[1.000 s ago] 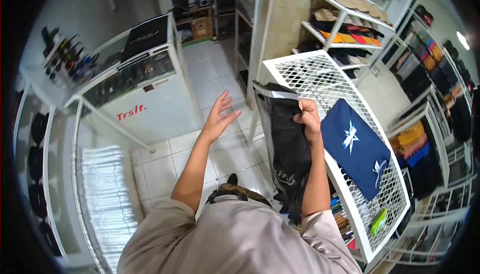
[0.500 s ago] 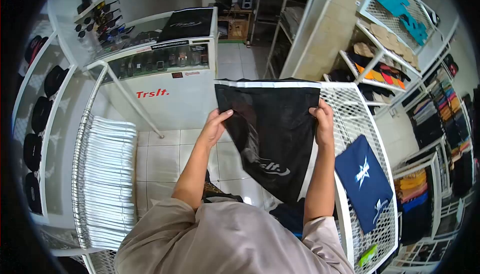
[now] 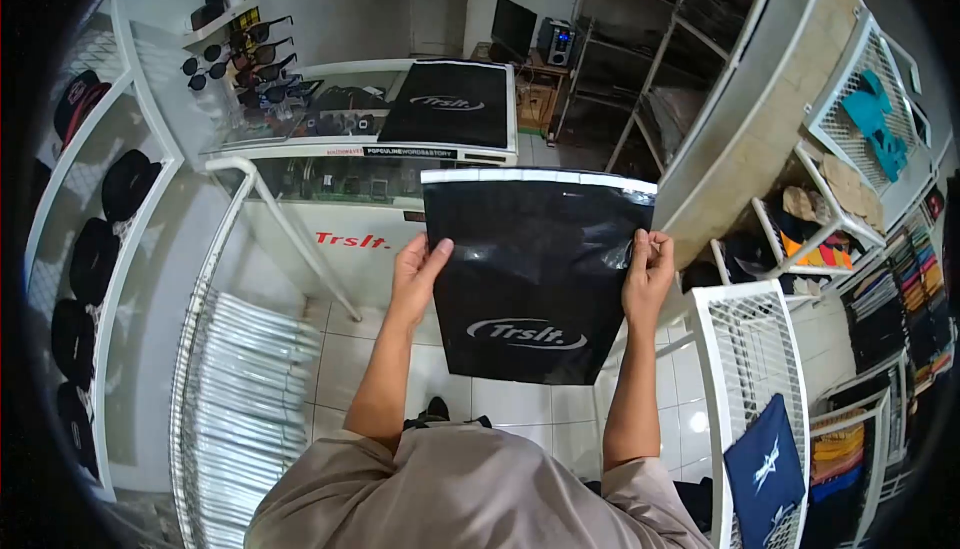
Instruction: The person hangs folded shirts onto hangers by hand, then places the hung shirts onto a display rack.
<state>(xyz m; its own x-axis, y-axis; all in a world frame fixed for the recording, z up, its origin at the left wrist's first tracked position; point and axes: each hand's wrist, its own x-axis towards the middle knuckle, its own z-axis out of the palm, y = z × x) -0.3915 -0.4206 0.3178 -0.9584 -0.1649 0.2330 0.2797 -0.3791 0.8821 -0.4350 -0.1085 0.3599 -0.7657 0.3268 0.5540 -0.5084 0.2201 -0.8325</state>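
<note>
A black plastic mailer bag (image 3: 530, 269) with a white strip along its top edge hangs upright in front of me. A white "Trslt." logo shows on its lower half. My left hand (image 3: 415, 274) pinches its left side, thumb on the front face. On the opposite side, my right hand (image 3: 648, 267) grips the bag the same way. The fingers behind the bag are partly hidden. On the white mesh rack at right lies a folded navy shirt (image 3: 768, 474) with a white star print, away from both hands.
Ahead stands a glass display counter (image 3: 300, 189) with another black bag (image 3: 447, 104) on top. At left is a rack of clear-wrapped packs (image 3: 245, 419), beside shelves of black caps (image 3: 95, 259). The white mesh rack (image 3: 745, 329) runs along my right.
The bag has gone from twisted and slanting to flat and facing me, its logo now level. My view has turned right and moved nearer the counter. Both hands keep their hold.
</note>
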